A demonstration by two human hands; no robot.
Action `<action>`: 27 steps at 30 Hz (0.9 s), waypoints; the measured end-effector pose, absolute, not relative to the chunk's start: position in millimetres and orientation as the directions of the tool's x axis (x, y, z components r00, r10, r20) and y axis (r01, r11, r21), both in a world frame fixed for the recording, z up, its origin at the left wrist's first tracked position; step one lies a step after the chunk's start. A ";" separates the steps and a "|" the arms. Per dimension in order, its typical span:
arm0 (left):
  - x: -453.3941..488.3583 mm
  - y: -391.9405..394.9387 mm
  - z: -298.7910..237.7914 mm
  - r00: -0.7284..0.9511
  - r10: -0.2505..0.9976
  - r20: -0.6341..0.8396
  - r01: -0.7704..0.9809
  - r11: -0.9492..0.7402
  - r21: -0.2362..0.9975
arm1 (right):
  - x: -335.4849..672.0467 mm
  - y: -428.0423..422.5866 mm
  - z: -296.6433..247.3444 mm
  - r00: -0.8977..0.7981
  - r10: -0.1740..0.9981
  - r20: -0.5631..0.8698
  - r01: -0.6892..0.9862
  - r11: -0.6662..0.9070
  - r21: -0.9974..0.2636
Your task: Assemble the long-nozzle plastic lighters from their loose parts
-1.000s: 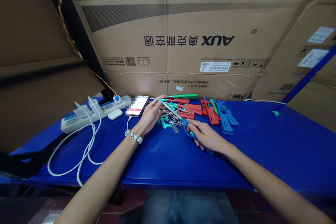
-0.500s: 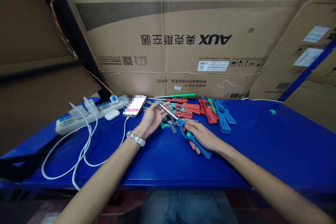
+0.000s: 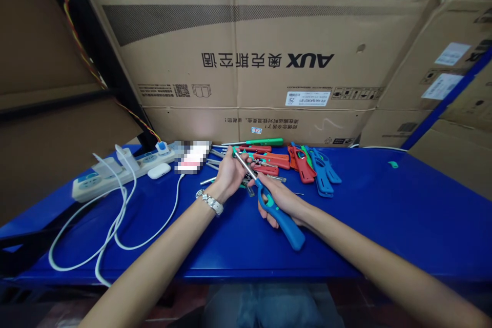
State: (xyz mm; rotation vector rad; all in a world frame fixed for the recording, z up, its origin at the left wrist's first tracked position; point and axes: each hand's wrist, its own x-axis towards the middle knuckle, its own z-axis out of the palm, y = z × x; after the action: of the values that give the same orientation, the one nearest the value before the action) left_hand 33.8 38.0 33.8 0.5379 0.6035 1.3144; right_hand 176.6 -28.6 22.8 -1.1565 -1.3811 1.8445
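My right hand [image 3: 280, 197] is wrapped around the handle of a blue long-nosed lighter [image 3: 286, 225] with a green trigger. The lighter's metal tube points up and to the left, toward the pile. My left hand [image 3: 230, 177], a white watch on its wrist, has its thumb and fingers closed about the tube's tip; a bit of green shows there. Just beyond both hands lie red lighters [image 3: 274, 159], loose metal tubes [image 3: 208, 181] and small clear parts, partly covered by my fingers. Right of them sit red handle shells [image 3: 303, 166] and blue handle shells [image 3: 325, 177].
A green screwdriver [image 3: 265, 142] lies along the back by the cardboard [image 3: 269, 25]. At left are a phone [image 3: 194, 158], a white earbud case [image 3: 159, 170], and a power strip [image 3: 134, 166] with looping white cables [image 3: 123, 210]. A green scrap [image 3: 392, 164] rests at right on the blue table [image 3: 384, 215].
My right hand and the lighter have come slightly toward me and to the left. The left hand has turned a little, its fingers now more hidden. The view has shifted slightly.
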 end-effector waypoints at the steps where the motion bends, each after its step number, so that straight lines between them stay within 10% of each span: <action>1: 33.1 37.3 33.5 0.140 0.984 -0.108 -0.707 0.175 0.685 | 175.9 -28.4 22.6 -0.473 0.825 -0.308 0.069 -0.313 -0.947; 27: 43.8 6.6 19.1 0.447 0.894 -0.039 -0.402 0.239 0.884 | 176.2 -26.2 25.2 -0.369 0.905 -0.212 -0.165 -0.288 -0.944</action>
State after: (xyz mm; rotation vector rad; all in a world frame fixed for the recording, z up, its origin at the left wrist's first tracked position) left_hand 43.8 6.6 19.1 0.9470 0.6281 0.9707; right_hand 176.2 -26.2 25.2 -1.0368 -1.1569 1.7596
